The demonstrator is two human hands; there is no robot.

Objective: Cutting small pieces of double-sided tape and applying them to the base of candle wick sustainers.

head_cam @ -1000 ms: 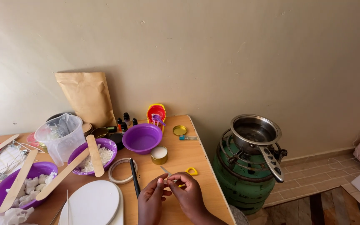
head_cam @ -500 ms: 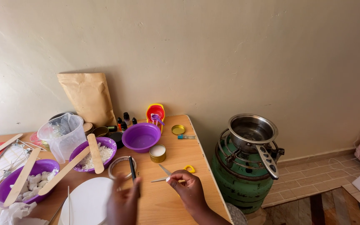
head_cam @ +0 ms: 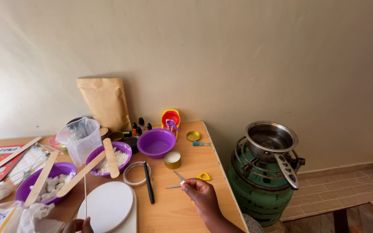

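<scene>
1. While my right hand (head_cam: 203, 197) rests on the wooden table (head_cam: 175, 207), its fingertips are pinched on the small scissors (head_cam: 191, 180). The blades stand open and point away to the left of my grip; one yellow handle loop shows just past my knuckles.
2. My left hand (head_cam: 77, 225) sits at the bottom edge of the view, mostly cut off. It is closed on the lower end of a thin wooden stick (head_cam: 85, 195), which rises upright from the fingers.
3. Just right of that stick lies a white round board (head_cam: 108, 206), flat on the table, between my two hands.
4. A black pen (head_cam: 148, 182) lies left of my right hand, alongside the board's edge, with a roll of clear tape (head_cam: 135, 173) touching it on the far side.
5. Beyond my right-hand grip stands a small gold tin (head_cam: 172, 159) with white filling; further back, an empty purple bowl (head_cam: 156, 143).
6. Left of these, a second purple bowl holding white flakes (head_cam: 117, 157) carries a flat wooden spatula (head_cam: 110, 152) across its rim.
7. Above my left hand, a third purple bowl of white chunks (head_cam: 55, 183) bears two more wooden spatulas.
8. Off the table's right end, well apart from my right hand, a steel saucepan (head_cam: 271, 139) sits on a green gas cylinder stove (head_cam: 255, 190).
</scene>
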